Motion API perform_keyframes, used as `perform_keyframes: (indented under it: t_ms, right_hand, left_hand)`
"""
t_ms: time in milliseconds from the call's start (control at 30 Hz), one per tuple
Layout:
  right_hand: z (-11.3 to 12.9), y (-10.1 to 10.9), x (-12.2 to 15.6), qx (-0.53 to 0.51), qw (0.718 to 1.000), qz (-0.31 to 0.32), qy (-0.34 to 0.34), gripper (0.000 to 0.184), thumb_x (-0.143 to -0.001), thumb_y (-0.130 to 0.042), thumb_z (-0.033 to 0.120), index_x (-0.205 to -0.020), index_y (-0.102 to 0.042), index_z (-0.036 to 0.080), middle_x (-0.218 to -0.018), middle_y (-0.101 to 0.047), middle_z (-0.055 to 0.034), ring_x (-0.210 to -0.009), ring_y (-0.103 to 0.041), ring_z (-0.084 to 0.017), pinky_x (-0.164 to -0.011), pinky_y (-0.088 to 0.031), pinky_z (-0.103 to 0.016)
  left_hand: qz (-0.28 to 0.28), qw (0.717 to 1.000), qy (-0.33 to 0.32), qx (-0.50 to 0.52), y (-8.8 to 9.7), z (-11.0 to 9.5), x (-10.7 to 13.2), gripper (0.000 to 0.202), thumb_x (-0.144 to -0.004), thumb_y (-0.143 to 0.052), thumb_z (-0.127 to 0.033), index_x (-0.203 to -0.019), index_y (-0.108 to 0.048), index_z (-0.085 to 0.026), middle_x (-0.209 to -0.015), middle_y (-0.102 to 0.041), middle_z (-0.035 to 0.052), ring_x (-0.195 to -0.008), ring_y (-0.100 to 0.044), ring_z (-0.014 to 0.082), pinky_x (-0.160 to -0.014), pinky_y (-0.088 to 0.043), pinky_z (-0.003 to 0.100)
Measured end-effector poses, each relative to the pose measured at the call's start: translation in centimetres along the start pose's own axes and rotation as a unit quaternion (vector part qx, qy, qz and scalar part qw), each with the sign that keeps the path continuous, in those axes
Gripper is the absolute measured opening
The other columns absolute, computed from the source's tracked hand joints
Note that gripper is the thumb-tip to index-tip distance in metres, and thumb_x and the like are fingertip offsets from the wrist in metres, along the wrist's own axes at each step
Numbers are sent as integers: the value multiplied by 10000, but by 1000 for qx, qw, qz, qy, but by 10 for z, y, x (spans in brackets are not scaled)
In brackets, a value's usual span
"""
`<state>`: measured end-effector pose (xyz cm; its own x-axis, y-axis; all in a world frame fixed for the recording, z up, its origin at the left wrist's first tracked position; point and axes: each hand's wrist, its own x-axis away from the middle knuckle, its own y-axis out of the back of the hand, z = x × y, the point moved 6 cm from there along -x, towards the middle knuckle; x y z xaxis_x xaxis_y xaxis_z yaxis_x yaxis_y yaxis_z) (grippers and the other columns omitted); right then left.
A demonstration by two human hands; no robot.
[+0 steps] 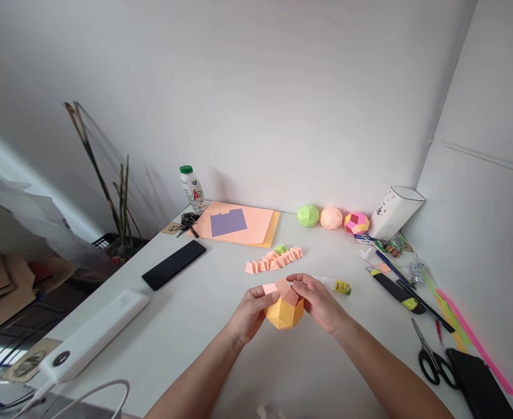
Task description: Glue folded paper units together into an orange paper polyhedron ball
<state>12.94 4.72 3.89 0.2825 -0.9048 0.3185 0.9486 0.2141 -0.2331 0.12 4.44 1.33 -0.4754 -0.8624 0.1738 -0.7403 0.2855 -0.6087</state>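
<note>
Both my hands hold a faceted paper ball [284,312] just above the white table [204,326]. Its lower part is orange and its top is covered with pink folded pieces. My left hand [250,309] cups the ball's left side, fingers curled, thumb on a pink piece. My right hand [319,301] grips the right side and pinches a pink flap at the top. A row of small pink folded paper pieces [274,261] lies just behind the hands, with a green one [280,249] among them.
Sheets of pink, orange and purple paper [238,224], keys [188,222], a bottle [192,189], a black phone [174,264], a white device [94,334]. Green [307,215], pink [330,217] and multicoloured [356,223] paper balls by the wall. Glue stick [340,286], pens, cutter [398,291], scissors [431,356] at right.
</note>
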Motion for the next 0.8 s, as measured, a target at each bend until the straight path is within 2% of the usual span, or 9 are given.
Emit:
perform_keyframes:
  t_ms: [233,400,467,567,633,733,800]
  right_hand:
    - [2,3,-1,13,999,-21,40,342,-720,-674,464,-940,-600,212,-850,-609,-18,-794,-560,-167,-703,-415,-269]
    - [18,8,2,80,981,-56,166,239,-745,-655,446,-841,-639,228,-1097,-559,-43,-1023,-499,-207,-846,-408,-297]
    - [23,8,4,102,974,-63,194,242,-779,-611,462,-790,-629,220,-1017,-589,-51,-989,-513,-209,-864,-406,-322]
    - [30,10,9,90,967,-73,228,288,-832,-535,479,-723,-587,218,-756,-589,-36,-871,-538,-203,-876,-400,-357]
    - [33,10,11,47,968,-61,239,313,-845,-512,476,-674,-546,216,-698,-568,-29,-773,-541,-192,-824,-423,-365]
    - [34,6,12,-30,976,-9,216,304,-853,-490,470,-697,-528,212,-811,-611,-49,-629,-533,-165,-636,-448,-346]
    - [34,4,12,-58,979,23,194,262,-849,-497,462,-769,-551,219,-872,-627,-59,-601,-543,-162,-564,-436,-330]
  left_hand:
    - [-26,1000,-3,15,2,3,-4,252,-741,-656,-377,-694,-673,-130,-675,-655,45,-623,-531,121,-639,-386,241]
    - [-38,999,-14,-32,3,-1,-2,237,-703,-694,-351,-763,-690,-122,-701,-654,59,-666,-548,147,-660,-397,259]
    - [-35,998,-13,-60,3,-2,-1,235,-696,-699,-341,-781,-693,-123,-715,-657,61,-668,-546,151,-653,-395,261]
    - [-34,995,-12,-88,3,-2,0,219,-688,-702,-342,-735,-688,-129,-682,-642,42,-631,-523,136,-624,-381,253]
    - [-32,994,-13,-100,4,-1,-1,224,-689,-699,-351,-718,-685,-129,-667,-633,35,-621,-514,131,-613,-372,252]
    - [-26,993,-14,-116,4,0,-1,234,-697,-692,-359,-724,-687,-126,-669,-633,34,-619,-509,130,-618,-368,256]
    - [-20,992,-15,-123,3,0,-1,242,-700,-689,-363,-736,-689,-124,-679,-638,39,-622,-511,133,-626,-370,262]
